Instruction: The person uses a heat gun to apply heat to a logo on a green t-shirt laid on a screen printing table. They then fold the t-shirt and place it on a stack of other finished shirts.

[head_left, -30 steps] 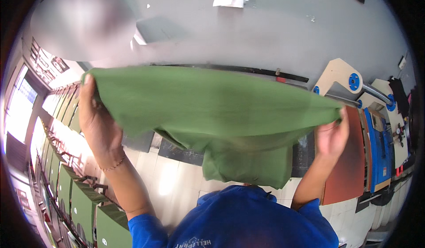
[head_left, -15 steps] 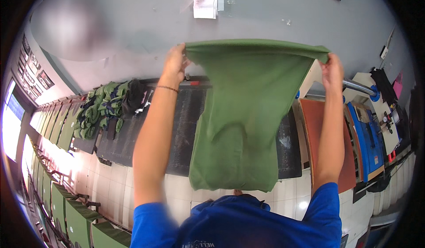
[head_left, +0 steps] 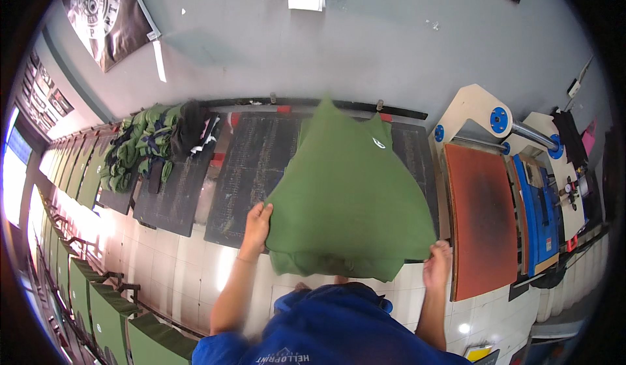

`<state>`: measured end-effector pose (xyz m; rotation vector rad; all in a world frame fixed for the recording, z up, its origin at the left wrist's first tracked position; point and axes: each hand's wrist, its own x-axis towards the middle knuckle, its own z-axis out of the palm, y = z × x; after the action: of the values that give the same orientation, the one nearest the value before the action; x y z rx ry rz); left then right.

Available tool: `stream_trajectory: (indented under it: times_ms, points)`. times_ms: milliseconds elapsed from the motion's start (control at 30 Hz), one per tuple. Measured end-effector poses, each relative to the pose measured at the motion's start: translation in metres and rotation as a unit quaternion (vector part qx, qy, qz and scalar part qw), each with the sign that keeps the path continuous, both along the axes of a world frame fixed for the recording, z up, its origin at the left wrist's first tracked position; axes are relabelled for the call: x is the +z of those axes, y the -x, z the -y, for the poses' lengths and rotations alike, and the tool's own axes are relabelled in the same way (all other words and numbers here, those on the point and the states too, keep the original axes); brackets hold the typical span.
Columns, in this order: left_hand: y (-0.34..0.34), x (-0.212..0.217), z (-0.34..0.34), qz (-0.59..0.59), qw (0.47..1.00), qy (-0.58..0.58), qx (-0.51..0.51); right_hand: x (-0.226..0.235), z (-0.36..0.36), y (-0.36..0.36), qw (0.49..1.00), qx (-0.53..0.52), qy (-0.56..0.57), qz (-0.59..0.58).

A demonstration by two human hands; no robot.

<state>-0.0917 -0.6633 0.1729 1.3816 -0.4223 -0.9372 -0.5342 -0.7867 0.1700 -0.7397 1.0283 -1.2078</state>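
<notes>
A green fabric piece with a small white mark near its far right side billows over a dark board. At its near left edge my left hand is closed, pinching the cloth. My right hand grips the near right corner between thumb and fingers. The far end of the cloth rises into a point and looks slightly blurred. More green fabric shows under the near edge, hanging over the front of the board; I cannot tell whether it is a separate layer. The dark board shows left of the cloth.
Crumpled green and dark garments are heaped on boards at the left. To the right stand an orange-brown pad, a blue panel and a metal roller. Rows of green-covered boards run along the lower left.
Both hands have come down and nearer to me from a raised, outstretched position. The green fabric they hold has swung outward, its far end now over the board's far side.
</notes>
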Motion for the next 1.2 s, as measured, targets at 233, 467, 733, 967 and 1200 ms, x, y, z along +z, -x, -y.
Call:
stream_trajectory:
  times_ms: [233,467,733,967,1200]
  points:
    - [0.024,-0.102,-0.04,0.046,0.992,-0.116,0.022,-0.112,-0.027,0.011,0.995,-0.006,-0.092,-0.04]
    - [0.033,-0.116,-0.065,0.056,0.99,-0.104,0.072,-0.094,-0.038,0.024,0.987,0.047,-0.129,-0.082]
    - [0.039,-0.138,-0.09,0.132,0.972,-0.183,0.061,-0.125,-0.044,0.051,0.958,0.13,-0.176,-0.184]
    - [0.036,-0.106,-0.059,0.475,0.836,-0.257,0.093,-0.124,0.04,0.052,0.83,0.205,0.1,-0.509]
    - [-0.018,-0.063,0.158,0.475,0.875,-0.09,0.032,-0.095,0.262,-0.103,0.889,0.228,0.143,-0.371]
